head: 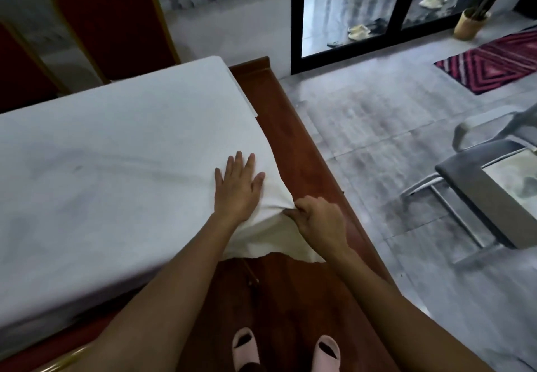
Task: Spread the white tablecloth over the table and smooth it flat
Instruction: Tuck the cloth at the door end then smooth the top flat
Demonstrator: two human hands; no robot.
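The white tablecloth point(116, 174) lay across most of the table point(302, 139). A strip of bare wood showed along the right-hand side and at the near corner, where the cloth's edge stopped short and sat bunched. The person's left hand point(236, 187) rested flat on the cloth near that corner, fingers straight and slightly spread, pinning it down. The right hand point(318, 220), just beside it, gripped a fold of the cloth's edge with the fingers curled round the fabric. A long crease ran leftwards across the cloth from the left hand. Judgement: spreading was largely done and smoothing unfinished. The next move would call for drawing the gripped edge towards the uncovered side, with the flat hand eased so the cloth could slide rather than ruck, then sweeping out the crease.
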